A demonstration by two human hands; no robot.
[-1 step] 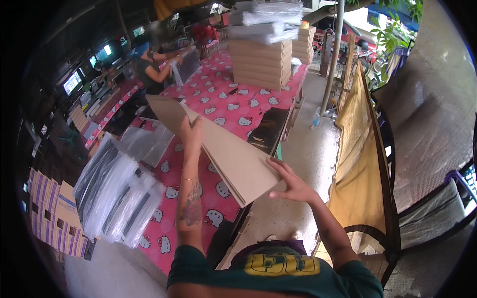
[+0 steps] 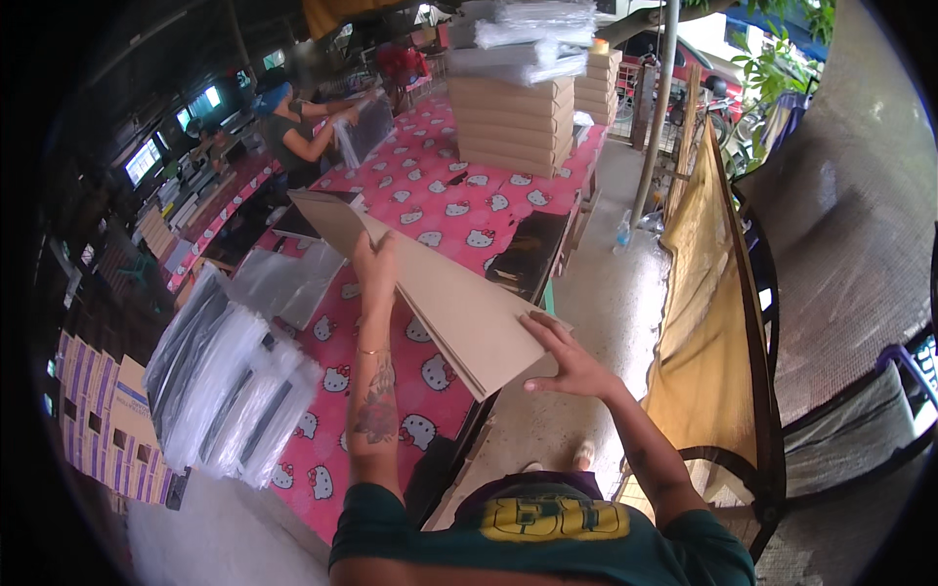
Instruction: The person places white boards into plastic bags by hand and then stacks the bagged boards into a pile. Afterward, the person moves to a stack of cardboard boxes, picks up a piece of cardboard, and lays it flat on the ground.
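Note:
A folded piece of brown cardboard, its layers parted at the near edge, slants over the pink patterned tabletop. My left hand is closed on it near its upper left part, thumb and fingers gripping the fold. My right hand rests its outstretched fingers on the lower right end, with the thumb apart, below the corner. Left of my left forearm lies a stack of plastic-wrapped dark flat packs. A clear plastic sheet lies beyond that stack.
Brown flat boxes are stacked at the far end of the pink table, topped with plastic-wrapped packs. A co-worker handles a dark panel across the table. Cartons stand at the left. A yellow cloth hangs at right.
The cardboard and both hands have shifted only slightly. More of a foot shows on the floor below my right hand.

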